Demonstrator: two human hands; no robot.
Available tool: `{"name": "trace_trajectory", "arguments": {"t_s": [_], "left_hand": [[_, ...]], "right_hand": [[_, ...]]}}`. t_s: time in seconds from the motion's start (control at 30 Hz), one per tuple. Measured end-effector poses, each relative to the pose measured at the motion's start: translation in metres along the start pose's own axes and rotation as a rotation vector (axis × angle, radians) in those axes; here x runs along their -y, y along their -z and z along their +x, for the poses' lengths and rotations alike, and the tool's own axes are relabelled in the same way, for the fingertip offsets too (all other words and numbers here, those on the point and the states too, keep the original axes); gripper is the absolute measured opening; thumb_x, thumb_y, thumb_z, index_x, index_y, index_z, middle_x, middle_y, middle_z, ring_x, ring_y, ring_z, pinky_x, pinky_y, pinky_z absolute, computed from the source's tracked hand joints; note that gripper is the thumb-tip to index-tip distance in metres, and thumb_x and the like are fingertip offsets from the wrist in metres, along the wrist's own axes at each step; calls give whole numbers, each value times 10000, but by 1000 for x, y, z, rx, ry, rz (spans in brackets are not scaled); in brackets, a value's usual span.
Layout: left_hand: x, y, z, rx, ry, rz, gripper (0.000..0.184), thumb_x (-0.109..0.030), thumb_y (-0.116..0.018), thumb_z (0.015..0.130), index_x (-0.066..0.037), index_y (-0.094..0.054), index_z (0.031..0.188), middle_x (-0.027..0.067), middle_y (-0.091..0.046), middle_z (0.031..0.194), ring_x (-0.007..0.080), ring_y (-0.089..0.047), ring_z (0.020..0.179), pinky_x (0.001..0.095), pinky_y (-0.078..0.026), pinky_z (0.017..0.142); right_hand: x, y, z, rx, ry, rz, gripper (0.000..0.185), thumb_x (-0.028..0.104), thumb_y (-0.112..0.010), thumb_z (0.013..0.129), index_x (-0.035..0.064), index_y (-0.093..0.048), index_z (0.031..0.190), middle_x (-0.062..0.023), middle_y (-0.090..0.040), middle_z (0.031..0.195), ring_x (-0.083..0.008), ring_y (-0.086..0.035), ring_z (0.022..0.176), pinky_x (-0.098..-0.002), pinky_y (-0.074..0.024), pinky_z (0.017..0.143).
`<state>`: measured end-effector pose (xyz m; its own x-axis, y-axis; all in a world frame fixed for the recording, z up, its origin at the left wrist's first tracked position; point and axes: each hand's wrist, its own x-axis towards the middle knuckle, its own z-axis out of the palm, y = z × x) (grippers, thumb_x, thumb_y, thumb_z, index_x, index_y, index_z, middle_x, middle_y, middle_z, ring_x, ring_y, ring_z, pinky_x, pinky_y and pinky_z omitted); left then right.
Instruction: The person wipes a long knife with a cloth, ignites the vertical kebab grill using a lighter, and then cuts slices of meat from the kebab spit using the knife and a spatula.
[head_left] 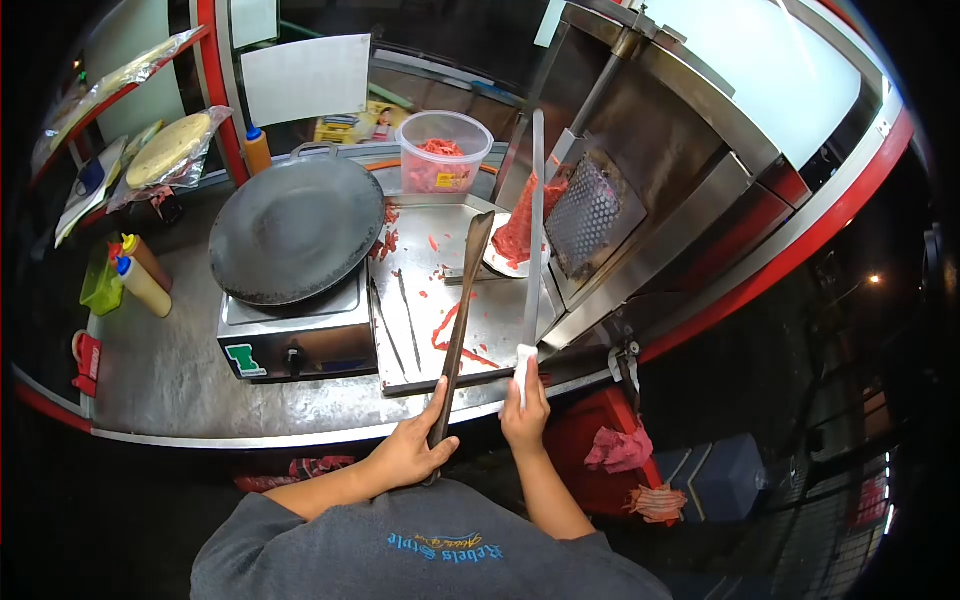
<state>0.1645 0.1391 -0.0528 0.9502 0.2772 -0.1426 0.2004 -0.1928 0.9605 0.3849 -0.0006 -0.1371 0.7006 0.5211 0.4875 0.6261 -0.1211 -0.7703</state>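
A person's two bare hands at a steel counter [160,385], seen from above. The left hand [415,447] is wrapped around the lower part of a dark tool [459,340], a long, narrow shaft with a flared upper end, which slants up over the tray. The right hand [526,410] grips the white handle of a knife [536,215]; its long, slender blade, round at the tip, points upward. The blade crosses in front of the meat [515,238], a red, rough-surfaced, tapering mass standing on a white disc [512,269] beneath a metal rod; whether blade and meat touch cannot be told. Just beside the meat is a perforated metal panel [592,212], browned around its edges.

The shallow metal tray [440,215] bears red scraps [438,330], some in a curved, ragged line, and two thin rods [408,315]. Behind it stands a translucent plastic tub [475,140], round-rimmed and partly filled with red pieces. To the left, a broad, matte black pan [280,225] with a round central hollow rests on a boxy metal stove [325,350]. Farther left are soft-looking squeeze bottles [145,287] with pointed caps, a green plastic basket [100,285] and pale, flat, round bread [168,152] in clear, wrinkled film.
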Motion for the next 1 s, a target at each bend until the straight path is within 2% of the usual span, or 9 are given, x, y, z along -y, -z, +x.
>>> {"name": "trace_trajectory", "arguments": {"t_s": [0.1, 0.2, 0.33, 0.4, 0.5, 0.6, 0.63, 0.87, 1.0], "left_hand": [[0, 0, 5, -27, -38, -4, 1012, -232, -683, 1021, -64, 23, 1726, 283, -698, 899, 384, -729, 795, 419, -568, 828], [4, -1, 5, -50, -85, 3, 1017, -223, -690, 1009, -82, 14, 1729, 305, -702, 917, 420, -737, 833, 431, -569, 837], [3, -2, 9, -38, -12, 5, 1018, -204, -695, 1002, -90, 8, 1730, 296, -699, 887, 431, -732, 810, 432, -573, 821], [-3, -2, 13, -58, -21, -19, 1012, -200, -690, 1005, -93, 7, 1731, 299, -702, 895, 429, -731, 804, 432, -573, 817], [-11, 4, 17, -20, 48, -48, 1003, -195, -687, 1008, -98, 0, 1732, 309, -706, 925, 420, -731, 794, 433, -572, 816], [10, 1, 18, -121, -163, 15, 992, -187, -681, 1012, -106, -5, 1734, 286, -712, 883, 387, -732, 759, 425, -572, 799], [0, 8, 12, -86, -126, -24, 983, -182, -669, 1019, -114, 1, 1735, 239, -697, 791, 370, -735, 745, 415, -570, 778], [4, 36, -8, 37, -91, -220, 947, -157, -622, 1047, -152, 27, 1737, 129, -658, 645, 271, -697, 557, 388, -570, 594], [11, 50, -16, 65, -109, -224, 944, -157, -622, 1049, -159, 23, 1738, 114, -658, 635, 261, -696, 542, 386, -583, 595]], "right_hand": [[-28, 9, -72, -14, 1, 15, 520, 8, -605, 1049, -83, -488, 1548, -335, -685, 1225, -444, -721, 1011, -436, -579, 869], [-24, 10, -73, -9, -10, 34, 517, -1, -609, 1043, -86, -494, 1540, -319, -690, 1196, -443, -708, 965, -445, -576, 857], [14, 2, 16, -57, 262, -135, 560, -22, -615, 1022, -31, -489, 1568, -304, -683, 1185, -489, -677, 988, -450, -563, 877], [19, 4, 15, -54, 230, -138, 547, -17, -613, 1028, -31, -496, 1563, -295, -685, 1164, -464, -687, 989, -443, -560, 874], [-9, 15, -46, 11, 44, -39, 551, -10, -595, 1044, -19, -475, 1582, -234, -666, 1105, -331, -636, 824, -388, -531, 724], [-24, 33, -105, 116, -3, -21, 572, -3, -571, 1063, 3, -436, 1618, -148, -637, 1027, -153, -555, 598, -307, -486, 515], [-22, 35, -109, 138, -21, -10, 579, -1, -563, 1069, 10, -423, 1630, -120, -627, 1001, -94, -528, 523, -280, -471, 446], [13, 14, -72, 113, -191, 163, 629, 12, -548, 1080, 55, -346, 1674, -73, -620, 941, -80, -518, 544, -272, -494, 463], [27, 0, -77, 72, -208, 204, 625, 14, -551, 1081, 49, -347, 1671, -76, -617, 959, -76, -516, 545, -273, -496, 462]]}}
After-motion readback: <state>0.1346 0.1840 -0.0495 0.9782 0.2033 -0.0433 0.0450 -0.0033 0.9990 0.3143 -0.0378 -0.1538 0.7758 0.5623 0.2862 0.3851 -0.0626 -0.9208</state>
